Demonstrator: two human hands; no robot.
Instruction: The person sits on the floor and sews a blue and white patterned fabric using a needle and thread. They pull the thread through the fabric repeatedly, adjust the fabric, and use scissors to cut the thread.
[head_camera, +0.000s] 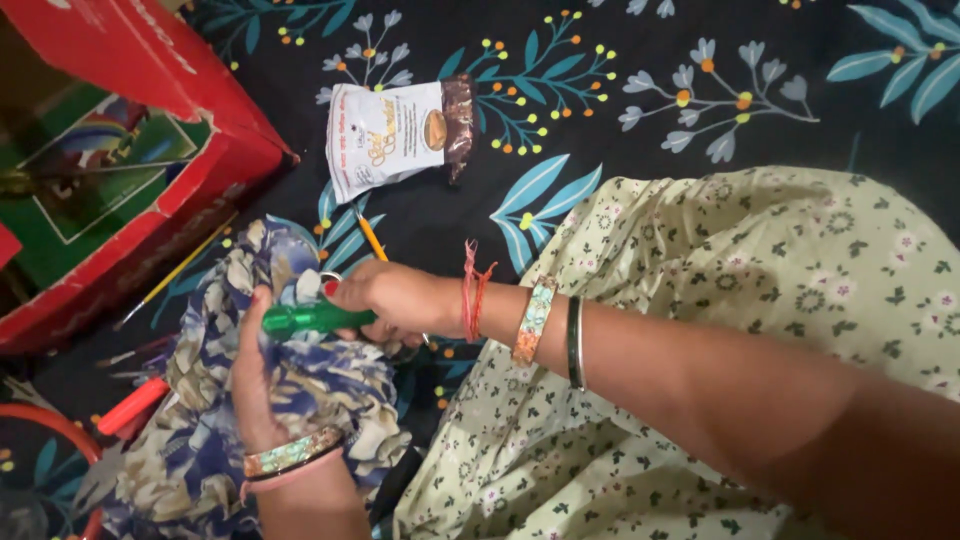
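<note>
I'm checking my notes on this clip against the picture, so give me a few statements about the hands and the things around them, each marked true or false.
1. The right hand holds a green-handled tool. True.
2. The left hand rests flat on the red cardboard box. False: it is at the blue and cream floral cloth, its fingers by the green handle.
3. A white and brown packet lies on the dark floral sheet beyond the hands. True.
4. Both wrists are bare. False: each wears bangles, and the right also has a red thread.
5. A yellow pencil lies inside the box. False: it lies on the sheet near the right hand.
</note>
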